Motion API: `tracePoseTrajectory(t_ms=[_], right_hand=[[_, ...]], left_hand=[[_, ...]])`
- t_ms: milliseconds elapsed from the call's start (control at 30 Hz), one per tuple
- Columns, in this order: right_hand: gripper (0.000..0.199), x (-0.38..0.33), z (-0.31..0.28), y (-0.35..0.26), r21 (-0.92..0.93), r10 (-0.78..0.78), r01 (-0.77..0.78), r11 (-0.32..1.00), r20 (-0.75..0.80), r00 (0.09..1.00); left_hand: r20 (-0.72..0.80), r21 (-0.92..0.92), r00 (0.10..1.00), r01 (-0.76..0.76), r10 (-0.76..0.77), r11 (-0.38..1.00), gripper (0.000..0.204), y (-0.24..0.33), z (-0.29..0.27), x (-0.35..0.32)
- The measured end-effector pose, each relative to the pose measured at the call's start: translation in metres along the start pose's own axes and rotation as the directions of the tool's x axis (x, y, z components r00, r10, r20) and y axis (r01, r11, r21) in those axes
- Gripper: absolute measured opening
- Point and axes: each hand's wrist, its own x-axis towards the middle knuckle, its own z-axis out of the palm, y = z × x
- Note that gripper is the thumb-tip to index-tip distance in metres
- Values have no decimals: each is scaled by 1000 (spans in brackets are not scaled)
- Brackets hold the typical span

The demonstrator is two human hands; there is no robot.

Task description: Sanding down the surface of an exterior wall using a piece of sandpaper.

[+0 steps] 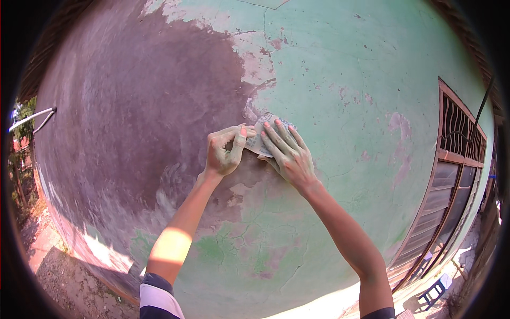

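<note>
A piece of sandpaper (257, 145), greyish with print on its back, lies against the wall (350, 175) along the border between bare dark plaster and green paint. Its left edge is pinched between the thumb and fingers of my left hand (224, 151). My right hand (291, 154) rests flat over the sheet, fingers stretched out and slightly apart, pressing it to the surface. Pale dust coats both hands. The sandpaper's rough side faces the wall and is hidden.
Cracked, flaking paint surrounds the bare plaster patch (154, 106). To the right are a wooden-framed window (449, 175) with a curved grille and a small dark blue stool (434, 293) near the ground. A white pipe (32, 118) juts out at far left.
</note>
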Motion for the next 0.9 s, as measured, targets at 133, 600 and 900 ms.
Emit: tracePoseTrajectory(t_ms=[133, 600, 900], right_hand=[[51, 29, 4, 12, -19, -66, 65, 998, -46, 997], [40, 116, 35, 10, 178, 114, -83, 981, -173, 978], [41, 196, 51, 37, -72, 125, -158, 985, -335, 934]], left_hand=[[-326, 450, 915, -71, 238, 890, 29, -18, -30, 54], [-280, 782, 915, 40, 292, 623, 47, -53, -48, 75], [-356, 755, 881, 75, 311, 651, 47, -57, -41, 79]])
